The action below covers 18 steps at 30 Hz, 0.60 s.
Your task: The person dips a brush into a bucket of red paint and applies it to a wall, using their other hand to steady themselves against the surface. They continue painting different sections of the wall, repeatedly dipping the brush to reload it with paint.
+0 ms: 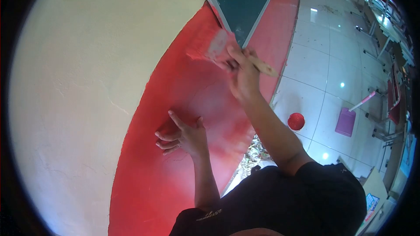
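Red paint is being brushed onto the red-painted lower wall band (175, 157) — the wooden-handled flat paintbrush (227, 52) is being gripped tightly by the right hand (243, 76), the left hand (186, 136) being pressed open-palmed, empty, against the band; likely next, even strokes along the cream upper wall (87, 83) edge.

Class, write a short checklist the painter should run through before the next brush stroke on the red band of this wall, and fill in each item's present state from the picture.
1. Right hand grips the paintbrush by its wooden handle: ok.
2. Bristles rest on the wall's red band, not on the cream area: ok.
3. Left hand lies flat on red paint; wet or dry: cannot tell.
4. Green board beside the bristles free of red smears: cannot tell.
5. Red paint pot stands upright on the tiled floor: ok.
6. Paint left on the bristles: cannot tell.
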Motion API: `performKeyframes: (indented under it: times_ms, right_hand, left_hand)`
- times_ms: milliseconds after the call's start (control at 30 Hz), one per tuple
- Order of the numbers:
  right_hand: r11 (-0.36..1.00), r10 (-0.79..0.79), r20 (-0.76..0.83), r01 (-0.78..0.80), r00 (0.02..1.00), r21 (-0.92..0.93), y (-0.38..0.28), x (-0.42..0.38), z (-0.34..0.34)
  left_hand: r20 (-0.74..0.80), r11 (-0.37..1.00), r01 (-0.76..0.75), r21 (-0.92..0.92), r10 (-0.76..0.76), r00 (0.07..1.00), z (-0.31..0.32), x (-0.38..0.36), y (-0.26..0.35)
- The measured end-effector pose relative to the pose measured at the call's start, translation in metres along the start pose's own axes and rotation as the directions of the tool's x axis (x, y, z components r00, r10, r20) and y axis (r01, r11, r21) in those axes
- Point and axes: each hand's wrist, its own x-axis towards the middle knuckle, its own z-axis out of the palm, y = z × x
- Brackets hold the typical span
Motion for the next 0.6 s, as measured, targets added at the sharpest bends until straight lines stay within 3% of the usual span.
performKeyframes:
  times_ms: [100, 267, 400, 467, 600]
  right_hand:
    - [0.999, 0.007, 0.153, -0.013, 0.988, 0.033, 0.008, 0.013, 0.022]
    - [0.982, 0.108, -0.022, -0.110, 0.994, -0.155, 0.012, -0.001, -0.021]
    - [0.990, 0.006, -0.033, -0.011, 0.999, -0.144, -0.003, -0.017, 0.001]
    - [0.997, -0.067, 0.029, 0.067, 0.997, -0.026, 0.000, -0.014, 0.030]
    - [0.993, 0.024, 0.014, -0.022, 1.000, -0.113, 0.026, 0.004, 0.015]
  left_hand:
    - [0.013, 1.000, 0.017, -0.002, -0.017, 1.000, -0.001, 0.001, 0.002]
    - [-0.010, 0.999, 0.011, 0.032, -0.011, 1.000, 0.003, -0.001, -0.002]
    - [-0.023, 1.000, -0.005, 0.009, 0.005, 1.000, 0.003, 0.001, 0.000]
    - [0.003, 1.000, 0.006, 0.001, -0.006, 1.000, 0.002, 0.000, 0.000]
    - [-0.014, 1.000, 0.002, -0.003, -0.002, 1.000, 0.002, 0.000, 0.001]
